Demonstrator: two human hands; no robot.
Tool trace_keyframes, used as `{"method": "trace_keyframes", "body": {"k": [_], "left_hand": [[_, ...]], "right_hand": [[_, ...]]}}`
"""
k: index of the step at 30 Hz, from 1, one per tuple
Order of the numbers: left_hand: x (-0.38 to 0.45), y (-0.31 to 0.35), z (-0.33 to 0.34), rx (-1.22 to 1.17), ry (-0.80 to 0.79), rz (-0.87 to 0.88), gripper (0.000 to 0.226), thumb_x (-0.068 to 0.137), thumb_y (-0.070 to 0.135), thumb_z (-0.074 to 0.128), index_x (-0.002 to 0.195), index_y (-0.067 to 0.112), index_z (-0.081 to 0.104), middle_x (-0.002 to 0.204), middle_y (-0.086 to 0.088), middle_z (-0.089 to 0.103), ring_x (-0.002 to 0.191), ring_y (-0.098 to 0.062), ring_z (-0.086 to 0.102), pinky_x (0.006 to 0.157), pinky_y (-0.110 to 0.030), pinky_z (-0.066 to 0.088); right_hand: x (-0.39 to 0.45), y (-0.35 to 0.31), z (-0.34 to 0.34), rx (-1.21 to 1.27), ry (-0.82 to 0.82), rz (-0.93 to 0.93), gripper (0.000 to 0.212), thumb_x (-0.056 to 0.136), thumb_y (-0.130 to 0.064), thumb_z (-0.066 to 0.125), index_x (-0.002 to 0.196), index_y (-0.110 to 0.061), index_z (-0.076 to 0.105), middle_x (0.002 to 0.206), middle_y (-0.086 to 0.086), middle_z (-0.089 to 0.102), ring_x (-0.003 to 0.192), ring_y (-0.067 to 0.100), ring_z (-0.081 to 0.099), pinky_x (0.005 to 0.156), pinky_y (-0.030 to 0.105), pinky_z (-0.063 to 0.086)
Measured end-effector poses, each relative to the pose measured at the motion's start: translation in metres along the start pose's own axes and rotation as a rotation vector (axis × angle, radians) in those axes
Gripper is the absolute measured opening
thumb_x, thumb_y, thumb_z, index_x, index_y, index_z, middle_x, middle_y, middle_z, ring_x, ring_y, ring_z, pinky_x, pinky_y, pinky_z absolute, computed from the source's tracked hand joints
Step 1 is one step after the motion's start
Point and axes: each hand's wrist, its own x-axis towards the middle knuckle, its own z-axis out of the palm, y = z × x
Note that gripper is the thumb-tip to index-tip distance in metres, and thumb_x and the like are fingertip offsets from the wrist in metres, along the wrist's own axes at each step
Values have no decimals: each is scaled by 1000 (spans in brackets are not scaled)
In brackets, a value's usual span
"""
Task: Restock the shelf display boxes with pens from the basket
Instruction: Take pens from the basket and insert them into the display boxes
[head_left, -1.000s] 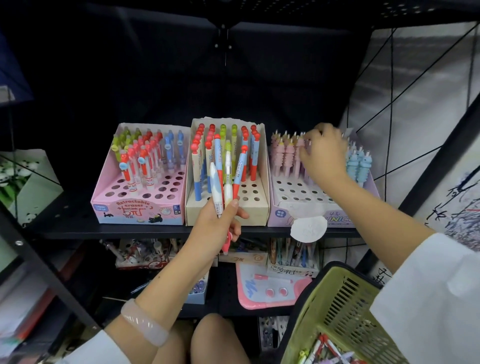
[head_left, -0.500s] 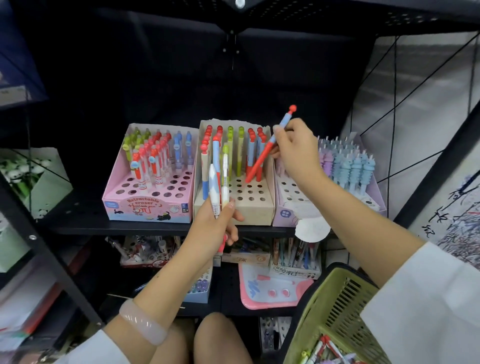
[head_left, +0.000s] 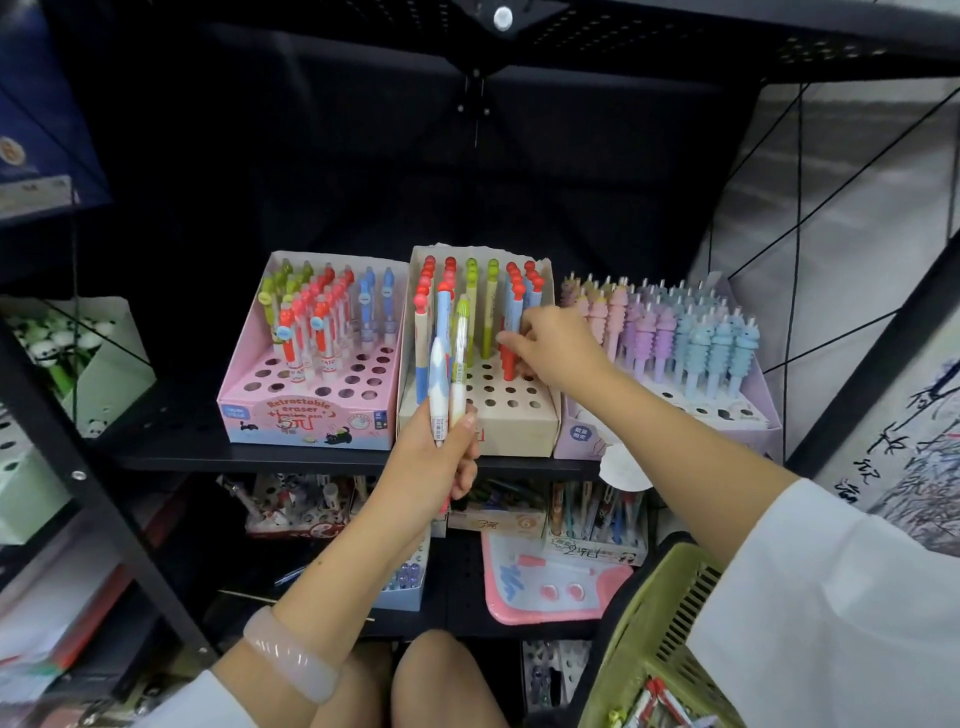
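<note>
Holding two pens (head_left: 445, 374) upright in left hand (head_left: 434, 462), right hand (head_left: 558, 349) pinching one red pen (head_left: 508, 358) in middle of three boxes (head_left: 514, 421).

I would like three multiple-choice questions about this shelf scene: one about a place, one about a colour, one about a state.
1. Where is the right hand?
A. in the basket
B. at the beige middle box
C. at the pink left box

2. What colour is the basket?
A. green
B. red
C. blue

3. What is the left hand doing?
A. hanging empty
B. pressing flat on the shelf
C. gripping several pens

Key: 1 B, its fingers are at a red pen in the beige middle box; 2 A, its mesh wall is yellow-green; 3 C, the pens stand up from its grip.
</note>
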Motion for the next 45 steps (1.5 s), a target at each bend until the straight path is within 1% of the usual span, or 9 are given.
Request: {"method": "trace_keyframes", "body": {"k": [3, 6, 12, 21, 26, 29, 33, 41, 45], "left_hand": [[0, 1, 0, -13, -1, -10, 17, 97, 24, 44, 86, 15, 52, 49, 12, 51, 39, -3, 41, 33, -14, 28], [1, 0, 1, 1, 6, -17, 18, 97, 26, 44, 85, 14, 51, 50, 11, 50, 39, -3, 42, 33, -14, 28], [3, -1, 8, 37, -23, -12, 21, 98, 27, 42, 86, 12, 50, 48, 10, 49, 39, -4, 42, 35, -16, 29], [3, -4, 9, 24, -30, -28, 19, 97, 29, 44, 93, 13, 54, 55, 7, 51, 43, -6, 43, 36, -18, 30], [4, -7, 10, 20, -38, -52, 21, 96, 33, 45, 87, 17, 57, 54, 3, 50, 44, -8, 42, 37, -20, 28], [4, -7, 12, 4, -39, -60, 21, 95, 34, 46, 83, 22, 57, 56, 2, 51, 45, -10, 42, 37, -20, 27], [2, -7, 16, 5, -54, -50, 24, 95, 36, 44, 83, 21, 58, 56, 1, 52, 45, -10, 42, 38, -20, 28], [-4, 2, 1, -107, 54, -4, 18, 98, 23, 43, 95, 18, 60, 58, 6, 59, 41, -6, 47, 34, -15, 33], [-3, 6, -4, -150, 84, 12, 18, 97, 28, 44, 97, 23, 62, 72, 2, 70, 39, -6, 46, 32, -16, 32]], "right_hand": [[-6, 12, -6, 105, 204, 16, 25, 93, -29, 55, 97, -6, 64, 69, -4, 59, 62, 0, 53, 55, 5, 37], [-7, 38, -22, 85, 442, 96, 22, 96, -14, 46, 105, -3, 61, 91, 11, 66, 81, 20, 58, 64, 18, 39], [14, 77, -42, -390, 233, 80, 53, 87, 5, 39, 139, -6, 39, 146, 13, 37, 135, 27, 32, 108, 40, 23], [7, 94, -34, -480, 174, 59, 47, 85, 7, 41, 130, -6, 52, 136, 12, 49, 127, 25, 41, 111, 38, 18], [-12, 53, -33, -75, 479, -73, 27, 90, -2, 44, 111, -4, 62, 115, 10, 58, 106, 20, 53, 91, 24, 37], [-30, 11, -26, 378, 223, -46, 15, 95, -20, 49, 104, -19, 60, 92, -11, 61, 81, -5, 56, 70, 8, 45], [-43, -15, -15, 662, -169, 40, 5, 93, -25, 55, 90, -25, 58, 72, -8, 66, 63, -1, 62, 64, 20, 54], [-21, -24, -24, 863, 119, 149, 17, 94, -8, 45, 85, -18, 56, 69, -1, 61, 58, 6, 59, 58, 18, 52], [-17, -32, -21, 1062, -46, 91, 21, 93, -5, 43, 88, -17, 60, 71, -3, 69, 66, 6, 64, 58, 18, 52]]}}
